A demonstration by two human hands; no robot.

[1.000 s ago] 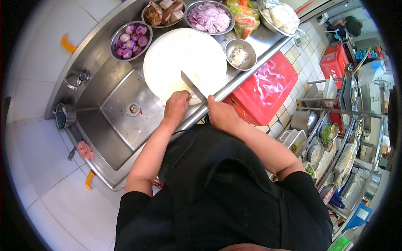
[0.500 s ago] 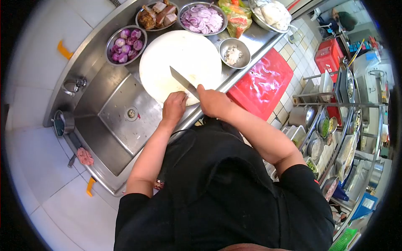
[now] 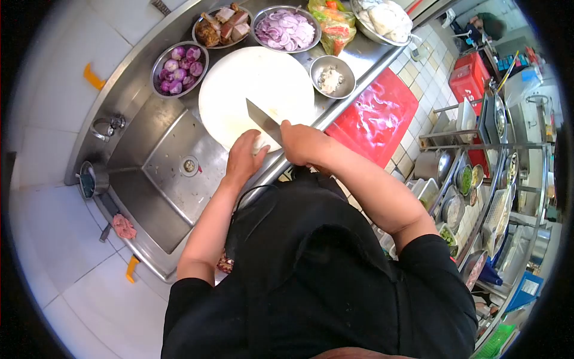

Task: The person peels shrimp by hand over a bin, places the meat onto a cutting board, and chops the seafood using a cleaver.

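Observation:
My right hand (image 3: 304,143) is wrapped round the handle of a broad kitchen knife (image 3: 262,118), its blade slanting over the round white cutting board (image 3: 239,78). At the board's near edge, my left hand (image 3: 242,160) has thumb and fingers closed round a small pale piece (image 3: 259,144), perhaps a garlic clove; the fingers partly hide it. Beyond the knife, a small steel bowl (image 3: 348,90) holds pale pieces that look like garlic.
Behind the board stand bowls of peeled purple onions (image 3: 178,72), browned meat chunks (image 3: 230,27) and sliced onion (image 3: 287,30), plus a bag of vegetables (image 3: 335,27). A steel sink (image 3: 173,161) lies left. At right are a red lid (image 3: 379,116) and shelving (image 3: 487,146).
My left hand has turned and its thumb now shows apart from the fingers, with the pale piece visible between them. The knife has shifted only slightly.

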